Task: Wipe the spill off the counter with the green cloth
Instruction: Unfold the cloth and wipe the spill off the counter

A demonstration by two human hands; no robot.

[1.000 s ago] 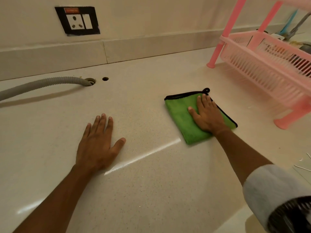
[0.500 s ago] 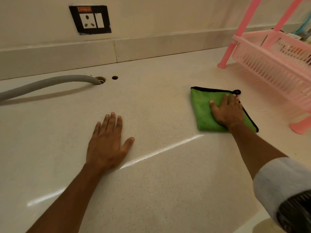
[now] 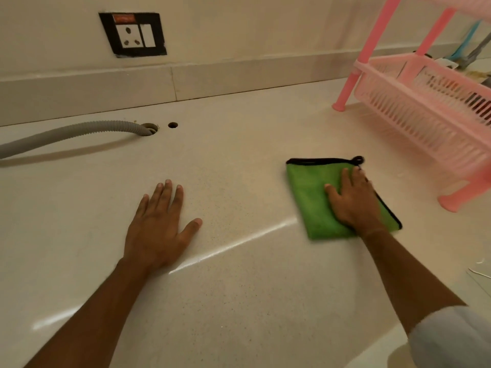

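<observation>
A home kitchen: a speckled stone counter (image 3: 239, 301) with a pink plastic dish rack (image 3: 425, 112) at its right edge, a drain hose (image 3: 66, 134), and a wall socket (image 3: 132, 34).

No readable text, label or number shows on anything here.

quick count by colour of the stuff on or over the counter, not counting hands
green: 1, the cloth
pink: 1, the rack
grey: 1, the hose
black: 1, the socket plate
total: 4

Fluffy green cloth (image 3: 310, 197) on glossy speckled counter (image 3: 239, 301).
</observation>
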